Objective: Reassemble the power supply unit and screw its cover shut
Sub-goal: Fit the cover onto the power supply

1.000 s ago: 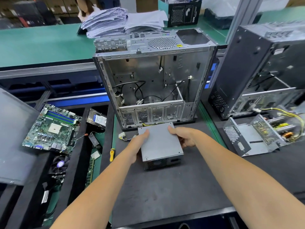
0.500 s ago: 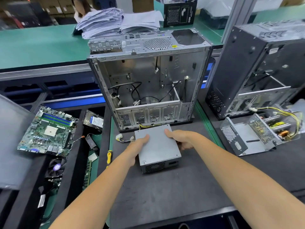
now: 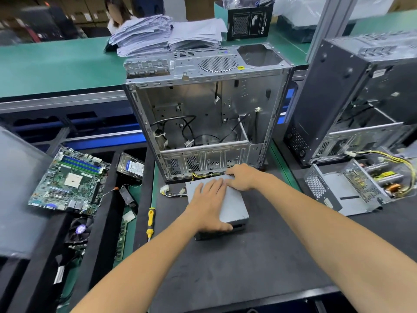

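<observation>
My left hand point(image 3: 208, 204) lies flat on the smooth grey metal lid of the power supply unit point(image 3: 234, 205), fingers straight and together, thumb hooked over the near edge. My right hand point(image 3: 242, 177) curls over the unit's far right corner, fingers bent down behind it; their tips are hidden, so I cannot tell how firmly they grasp. The boxy unit sits on a dark matte work mat point(image 3: 237, 263), just in front of an open, bare steel computer case point(image 3: 203, 118), with yellow and black wires point(image 3: 198, 176) trailing from its far side. The mat has open room toward me and to the right. A yellow-handled screwdriver point(image 3: 150, 223) lies near the mat's left edge, apart from the unit. Further left, a green motherboard point(image 3: 70, 180) rests tilted on a black tray. To the right, a second, opened power supply point(image 3: 352, 190) shows perforated mesh and coils; its right side is cut off. Behind it stands a dark tower case point(image 3: 352, 96).
</observation>
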Demonstrator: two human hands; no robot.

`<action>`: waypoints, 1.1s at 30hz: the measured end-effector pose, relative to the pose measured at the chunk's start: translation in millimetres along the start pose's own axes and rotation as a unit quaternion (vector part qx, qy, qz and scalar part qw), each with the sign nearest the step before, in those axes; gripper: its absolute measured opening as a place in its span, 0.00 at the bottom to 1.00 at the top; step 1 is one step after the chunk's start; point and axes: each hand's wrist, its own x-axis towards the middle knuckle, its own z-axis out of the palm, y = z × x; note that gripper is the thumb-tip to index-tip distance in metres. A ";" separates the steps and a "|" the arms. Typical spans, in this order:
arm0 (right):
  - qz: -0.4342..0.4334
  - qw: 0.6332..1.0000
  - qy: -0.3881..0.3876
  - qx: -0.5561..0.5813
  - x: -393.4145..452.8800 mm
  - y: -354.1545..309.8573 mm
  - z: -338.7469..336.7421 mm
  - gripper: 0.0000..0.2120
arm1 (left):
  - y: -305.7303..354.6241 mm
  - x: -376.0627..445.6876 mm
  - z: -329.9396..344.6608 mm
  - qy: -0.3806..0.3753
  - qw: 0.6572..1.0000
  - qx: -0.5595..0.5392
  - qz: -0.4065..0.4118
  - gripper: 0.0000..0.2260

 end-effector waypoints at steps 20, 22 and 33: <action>0.083 0.933 0.024 0.349 -17.3 23.0 14.0 0.04 | 25.7 13.6 6.3 0.071 0.993 0.045 0.078 0.36; 0.081 0.947 0.041 0.308 -16.8 25.5 12.8 0.09 | 26.0 14.2 6.9 0.073 0.993 0.053 0.080 0.33; 0.060 0.958 0.065 0.272 -21.5 27.6 18.8 0.12 | 21.5 17.5 9.6 0.091 0.993 0.042 0.068 0.46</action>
